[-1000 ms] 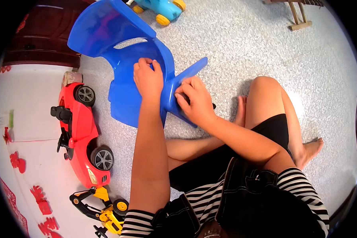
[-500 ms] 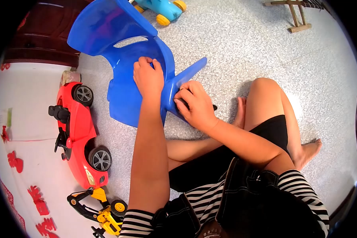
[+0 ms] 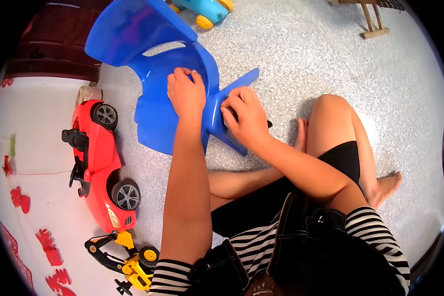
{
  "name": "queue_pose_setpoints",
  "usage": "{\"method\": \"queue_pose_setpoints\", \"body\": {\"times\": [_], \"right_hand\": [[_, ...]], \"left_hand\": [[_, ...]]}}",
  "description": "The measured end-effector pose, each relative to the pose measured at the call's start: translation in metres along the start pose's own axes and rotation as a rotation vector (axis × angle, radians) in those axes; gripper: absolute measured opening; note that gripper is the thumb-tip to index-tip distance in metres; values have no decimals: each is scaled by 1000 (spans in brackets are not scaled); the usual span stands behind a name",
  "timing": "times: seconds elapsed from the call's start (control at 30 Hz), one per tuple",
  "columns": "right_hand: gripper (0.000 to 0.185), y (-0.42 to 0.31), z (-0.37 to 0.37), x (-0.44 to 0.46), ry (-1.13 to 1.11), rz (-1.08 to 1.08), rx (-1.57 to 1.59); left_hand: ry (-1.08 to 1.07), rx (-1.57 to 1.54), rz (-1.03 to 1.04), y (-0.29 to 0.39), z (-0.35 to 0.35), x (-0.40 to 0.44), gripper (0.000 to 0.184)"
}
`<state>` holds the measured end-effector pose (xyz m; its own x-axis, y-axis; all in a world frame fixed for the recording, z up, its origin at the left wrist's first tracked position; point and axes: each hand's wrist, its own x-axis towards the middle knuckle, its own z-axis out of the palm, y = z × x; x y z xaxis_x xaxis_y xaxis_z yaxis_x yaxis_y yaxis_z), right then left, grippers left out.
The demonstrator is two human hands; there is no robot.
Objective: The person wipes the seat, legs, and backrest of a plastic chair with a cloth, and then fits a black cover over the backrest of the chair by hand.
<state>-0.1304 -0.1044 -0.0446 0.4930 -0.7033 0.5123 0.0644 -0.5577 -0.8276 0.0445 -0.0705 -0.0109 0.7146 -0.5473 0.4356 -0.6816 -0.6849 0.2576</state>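
A blue plastic chair (image 3: 158, 111) lies tipped on the floor, its legs pointing right. My left hand (image 3: 186, 93) is closed at the inner side of the seat, with a bit of blue showing at its fingertips; what it grips is mostly hidden. On the underside, by the chair legs, my right hand (image 3: 244, 113) is curled round a dark object. A small black end (image 3: 269, 124) sticks out beyond that hand, and the rest of the object is covered by the fingers.
Along the left wall stand a red toy car (image 3: 101, 163) and a yellow toy excavator (image 3: 138, 274). A light-blue wheeled toy (image 3: 207, 10) is at the top, a wooden stand (image 3: 375, 33) at the upper right. My bare legs are folded on the speckled floor.
My right hand has shifted slightly upward and its wrist has turned a little. My left hand keeps its place on the chair. The whole view has moved slightly.
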Motion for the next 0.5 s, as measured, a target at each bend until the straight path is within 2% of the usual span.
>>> {"method": "queue_pose_setpoints", "body": {"times": [0.1, 0.2, 0.3, 0.5], "right_hand": [[12, -8, -6, -16, -60, -99, 58], [12, -1, -7, -9, -75, -111, 50], [12, 1, -2, 1, -8, -21, 12], [12, -8, -9, -10, -82, -90, 61]], "left_hand": [[11, -14, 5, -1, 3, 1, 24], [3, 10, 3, 0, 5, 3, 24], [-15, 24, -8, 0, 1, -2, 23], [2, 6, -1, 1, 3, 2, 23]]}}
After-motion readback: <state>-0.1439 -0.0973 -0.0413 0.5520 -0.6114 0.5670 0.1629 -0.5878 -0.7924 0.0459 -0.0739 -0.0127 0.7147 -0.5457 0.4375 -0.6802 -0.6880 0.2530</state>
